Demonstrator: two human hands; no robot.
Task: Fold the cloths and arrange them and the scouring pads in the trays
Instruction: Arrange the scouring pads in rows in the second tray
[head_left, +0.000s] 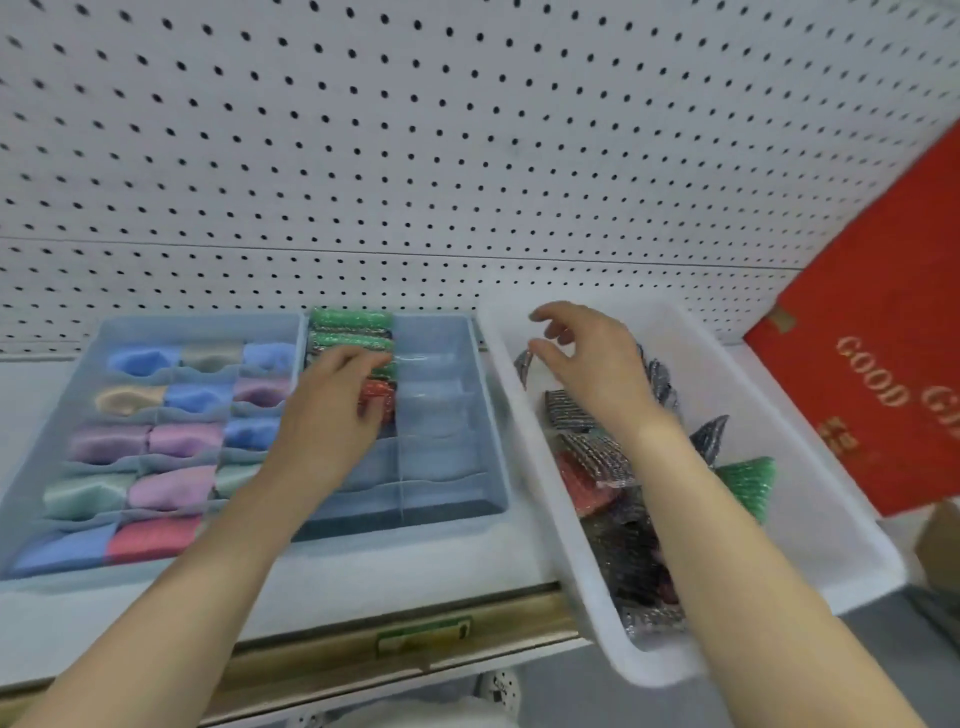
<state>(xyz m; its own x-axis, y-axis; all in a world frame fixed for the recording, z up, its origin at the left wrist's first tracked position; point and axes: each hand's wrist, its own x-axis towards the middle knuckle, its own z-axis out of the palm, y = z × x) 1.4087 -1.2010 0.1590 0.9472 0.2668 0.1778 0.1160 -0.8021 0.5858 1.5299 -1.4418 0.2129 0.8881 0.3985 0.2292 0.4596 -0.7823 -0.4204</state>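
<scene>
A blue divided tray (493, 467) sits on the shelf; its left compartments hold several folded cloths (182, 439) in blue, purple, green, beige and red. Green scouring pads (350, 325) stand in its middle column. My left hand (332, 410) reaches into that column and its fingers rest on a red scouring pad (376, 395). At the right, a white bin (535, 415) holds several loose scouring pads (597, 457) in silver, red, green and dark colours. My right hand (587, 358) hovers over the bin's far end, fingers loosely curled, holding nothing.
White pegboard (467, 156) backs the shelf. A red box (872, 374) with gold lettering leans at the right. The shelf's front edge carries a price-tag rail (423, 636). The tray's right column has bare compartments (441, 415).
</scene>
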